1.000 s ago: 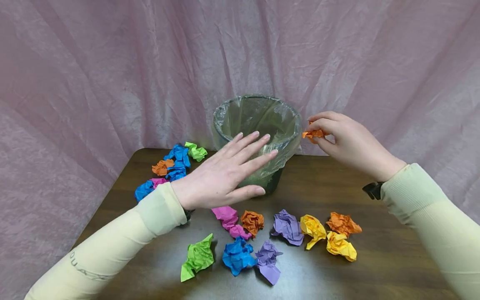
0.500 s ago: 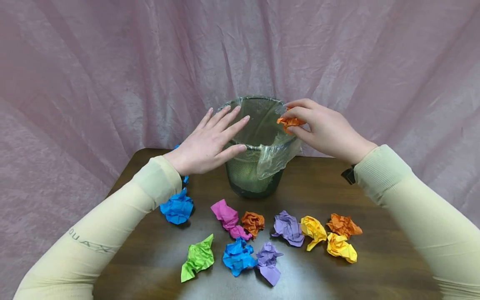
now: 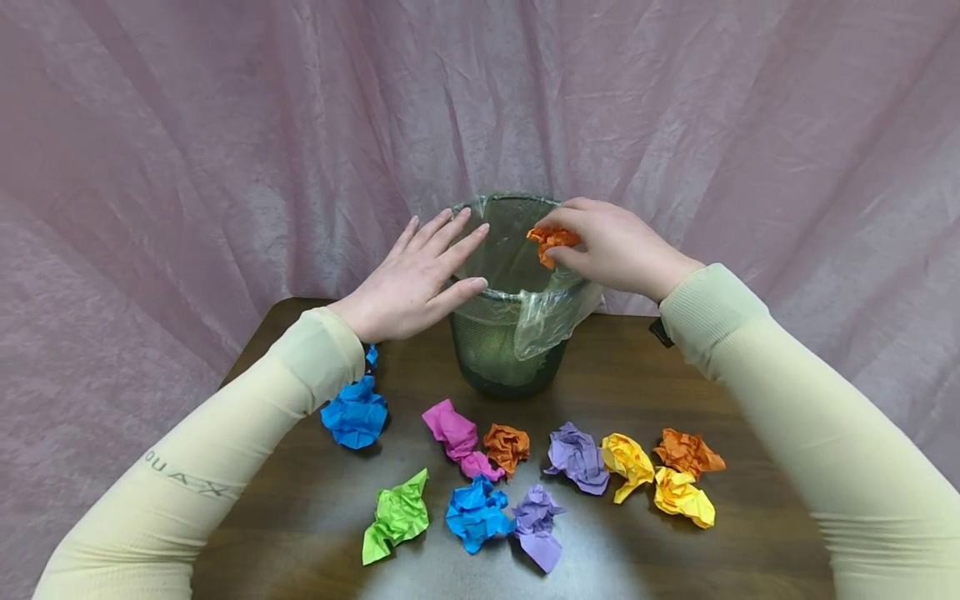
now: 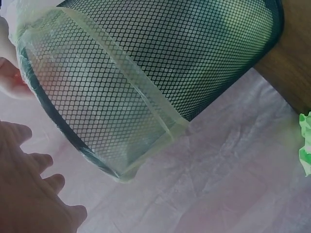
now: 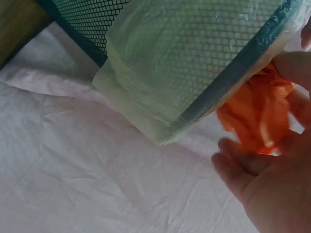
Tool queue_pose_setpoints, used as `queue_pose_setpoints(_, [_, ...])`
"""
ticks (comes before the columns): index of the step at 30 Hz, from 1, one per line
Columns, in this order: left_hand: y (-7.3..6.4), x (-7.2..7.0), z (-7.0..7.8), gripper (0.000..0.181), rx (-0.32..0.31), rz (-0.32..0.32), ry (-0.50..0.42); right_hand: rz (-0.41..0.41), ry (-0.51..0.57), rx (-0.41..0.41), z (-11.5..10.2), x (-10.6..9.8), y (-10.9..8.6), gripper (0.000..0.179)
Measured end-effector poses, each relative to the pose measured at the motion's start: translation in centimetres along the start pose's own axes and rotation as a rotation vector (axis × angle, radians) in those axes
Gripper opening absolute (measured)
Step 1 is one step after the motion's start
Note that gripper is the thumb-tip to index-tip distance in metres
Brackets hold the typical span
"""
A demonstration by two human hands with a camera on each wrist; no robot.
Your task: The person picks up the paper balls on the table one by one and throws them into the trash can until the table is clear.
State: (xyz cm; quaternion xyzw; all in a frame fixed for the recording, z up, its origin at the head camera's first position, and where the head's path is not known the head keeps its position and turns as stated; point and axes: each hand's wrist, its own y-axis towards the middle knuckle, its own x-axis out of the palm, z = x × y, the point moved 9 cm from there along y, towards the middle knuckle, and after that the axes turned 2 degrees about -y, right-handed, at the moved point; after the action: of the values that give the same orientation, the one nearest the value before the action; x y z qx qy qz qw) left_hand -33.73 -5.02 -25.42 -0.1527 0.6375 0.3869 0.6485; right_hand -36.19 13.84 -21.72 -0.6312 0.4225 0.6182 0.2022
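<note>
A mesh wastebasket (image 3: 495, 350) with a clear plastic liner (image 3: 551, 321) folded over its rim stands upright on the table. Over the right part of its mouth, my right hand (image 3: 618, 250) pinches a crumpled orange paper ball (image 3: 551, 243) between thumb and fingers; the right wrist view shows that orange paper (image 5: 260, 114) beside the rim. My left hand (image 3: 420, 279) is held at the basket's left rim with fingers straight and spread, gripping nothing. From the left wrist view, the fingers (image 4: 41, 162) appear apart from the rim.
Crumpled papers lie on the wooden table (image 3: 615, 550): blue (image 3: 356, 414), green (image 3: 397, 515), pink (image 3: 452, 429), orange (image 3: 507, 447), purple (image 3: 577, 458) and yellow (image 3: 627, 463) ones among them. My left arm hides some at the left. A pink curtain (image 3: 675, 100) hangs behind.
My right hand has carried the orange paper ball leftward from outside the rim to over the basket. My left hand has moved up and left, from before the basket to its left rim.
</note>
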Motion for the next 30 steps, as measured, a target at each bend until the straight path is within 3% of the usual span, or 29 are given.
queue_pose_setpoints(6, [-0.2,0.0,0.0,0.071,0.004,0.005,-0.010,-0.003,-0.073,0.007,0.2,0.0,-0.1,0.045])
queue_pose_setpoints(20, [-0.7,-0.1,-0.6,0.070,-0.008,0.019,-0.014,0.024,-0.089,-0.003,-0.4,-0.1,-0.6,0.039])
queue_pose_setpoints(30, [-1.1,0.0,-0.1,0.071,0.010,0.023,-0.009,0.039,-0.070,0.005,0.3,-0.6,-2.7,0.050])
